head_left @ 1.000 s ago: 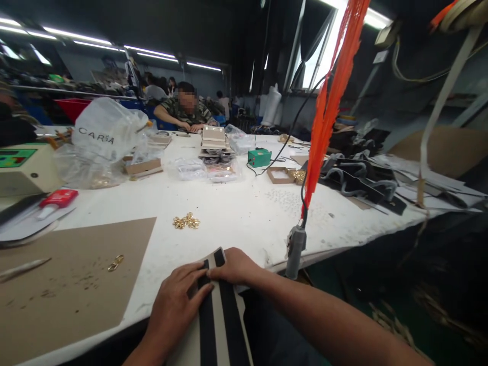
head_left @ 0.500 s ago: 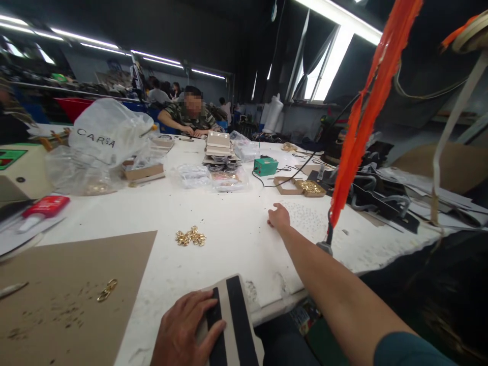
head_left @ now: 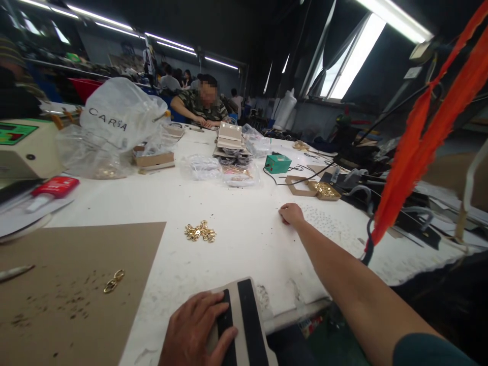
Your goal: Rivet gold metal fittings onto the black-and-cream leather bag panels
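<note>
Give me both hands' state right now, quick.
Left hand: open, pressed flat on the beige strap with two black stripes.
Right hand: fingers curled down on the white table; whether it holds anything cannot be told.

Left hand [head_left: 198, 330] lies flat, palm down, on a beige fabric strap with two black stripes [head_left: 244, 325] at the near edge of the white worktable [head_left: 236, 203]. Right hand [head_left: 292, 213], arm stretched out, fingers curled, rests on the tabletop beside a scatter of tiny silver studs [head_left: 324, 221]. Small pile of gold metal rings [head_left: 200, 232] between the hands. Brown cardboard sheet [head_left: 68, 284] at left holds a short gold chain link [head_left: 113, 281]. Orange fringe tassel [head_left: 423, 137] hangs at right.
</note>
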A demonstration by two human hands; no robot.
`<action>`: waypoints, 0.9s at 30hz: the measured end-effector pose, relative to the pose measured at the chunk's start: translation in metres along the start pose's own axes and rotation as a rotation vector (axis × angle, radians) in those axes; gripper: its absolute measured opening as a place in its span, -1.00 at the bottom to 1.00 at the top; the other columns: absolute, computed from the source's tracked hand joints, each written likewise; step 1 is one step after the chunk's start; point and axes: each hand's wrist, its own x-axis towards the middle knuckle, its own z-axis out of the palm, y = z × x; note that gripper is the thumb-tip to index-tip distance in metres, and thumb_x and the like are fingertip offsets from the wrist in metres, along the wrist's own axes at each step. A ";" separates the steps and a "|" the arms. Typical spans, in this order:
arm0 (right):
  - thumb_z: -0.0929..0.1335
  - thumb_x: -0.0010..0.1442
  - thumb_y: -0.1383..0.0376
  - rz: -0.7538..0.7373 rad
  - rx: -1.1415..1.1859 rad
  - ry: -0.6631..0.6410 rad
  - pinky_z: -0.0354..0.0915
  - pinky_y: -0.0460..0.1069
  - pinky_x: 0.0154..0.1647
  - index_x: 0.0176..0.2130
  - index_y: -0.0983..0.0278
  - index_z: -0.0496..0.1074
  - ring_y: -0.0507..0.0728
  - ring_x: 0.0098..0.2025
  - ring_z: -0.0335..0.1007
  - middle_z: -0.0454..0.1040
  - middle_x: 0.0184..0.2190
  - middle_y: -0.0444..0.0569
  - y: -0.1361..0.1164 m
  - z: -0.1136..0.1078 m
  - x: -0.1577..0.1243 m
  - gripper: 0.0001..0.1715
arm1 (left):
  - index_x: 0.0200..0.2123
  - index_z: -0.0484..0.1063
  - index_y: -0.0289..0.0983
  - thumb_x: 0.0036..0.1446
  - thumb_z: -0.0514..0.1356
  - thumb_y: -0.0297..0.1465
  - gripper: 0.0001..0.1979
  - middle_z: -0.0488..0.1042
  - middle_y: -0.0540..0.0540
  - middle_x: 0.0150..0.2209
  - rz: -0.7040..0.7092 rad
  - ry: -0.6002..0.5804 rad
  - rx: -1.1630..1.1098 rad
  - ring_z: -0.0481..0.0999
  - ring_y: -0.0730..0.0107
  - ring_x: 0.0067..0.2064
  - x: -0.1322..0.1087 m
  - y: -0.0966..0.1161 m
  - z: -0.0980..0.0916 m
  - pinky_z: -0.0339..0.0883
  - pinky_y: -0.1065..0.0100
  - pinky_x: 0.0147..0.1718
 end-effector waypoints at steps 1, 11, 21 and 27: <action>0.40 0.46 0.11 -0.025 -0.013 -0.006 0.53 0.01 -0.25 -0.01 0.33 0.50 0.07 -0.32 0.53 0.57 -0.22 -0.04 -0.001 0.002 -0.006 -0.67 | 0.02 0.50 -0.04 0.15 0.41 -0.17 -0.62 0.64 0.01 0.06 -0.013 -0.007 -0.008 0.58 0.04 0.08 0.000 0.001 0.000 0.44 0.05 -0.02; 0.35 0.35 0.29 -0.339 -0.130 0.111 0.32 0.05 0.02 -0.22 0.25 0.62 0.29 0.08 0.49 0.60 -0.01 0.11 0.006 -0.001 -0.074 -0.78 | -0.07 0.54 -0.09 0.07 0.49 -0.38 -0.64 0.63 -0.04 0.05 -0.241 -0.129 -0.185 0.52 -0.01 0.13 0.007 0.028 -0.013 0.35 -0.06 0.06; 0.35 0.31 0.15 -0.585 0.250 -0.281 0.42 -0.06 -0.31 -0.19 0.27 0.59 0.13 -0.34 0.59 0.62 -0.37 -0.05 0.000 0.017 -0.215 -0.72 | -0.10 0.56 -0.15 0.05 0.50 -0.36 -0.66 0.64 -0.07 0.05 -0.350 -0.169 -0.230 0.51 0.07 0.13 0.013 0.041 -0.021 0.33 -0.02 0.11; 0.36 0.30 0.19 -0.702 0.395 -0.573 0.26 -0.06 -0.30 -0.36 0.23 0.50 0.08 -0.37 0.42 0.52 -0.46 -0.16 0.002 0.039 -0.291 -0.77 | -0.09 0.57 -0.14 0.04 0.51 -0.32 -0.64 0.63 -0.05 0.05 -0.346 -0.183 -0.223 0.51 0.07 0.13 0.013 0.041 -0.019 0.32 0.00 0.10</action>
